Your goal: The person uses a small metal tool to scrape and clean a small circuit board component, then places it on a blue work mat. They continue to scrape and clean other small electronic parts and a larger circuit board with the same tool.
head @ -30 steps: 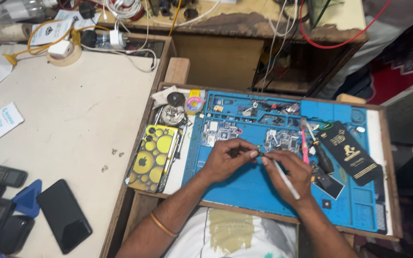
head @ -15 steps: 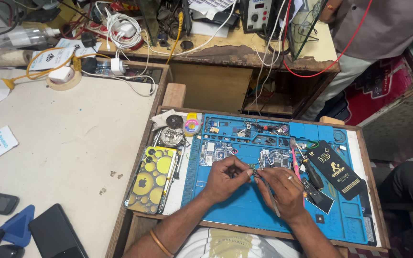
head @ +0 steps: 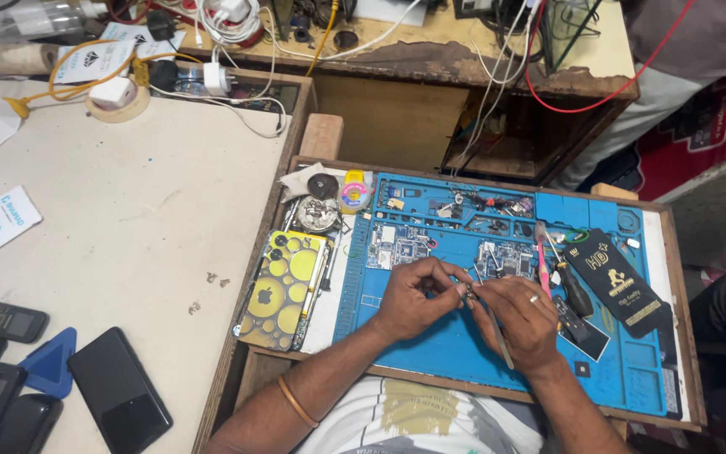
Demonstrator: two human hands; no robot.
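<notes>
Small metal part is being pinched by left hand fingers over the blue mat while right hand, gripping tweezers, is working on it; next move probably needs a steady, fine placement.

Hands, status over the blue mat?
Left hand pinching a small part. Right hand holding tweezers at it. Circuit boards lie beyond, nothing blocking.

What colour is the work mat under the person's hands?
Blue. The mat shows best in the head view, under the left hand and right hand.
</notes>
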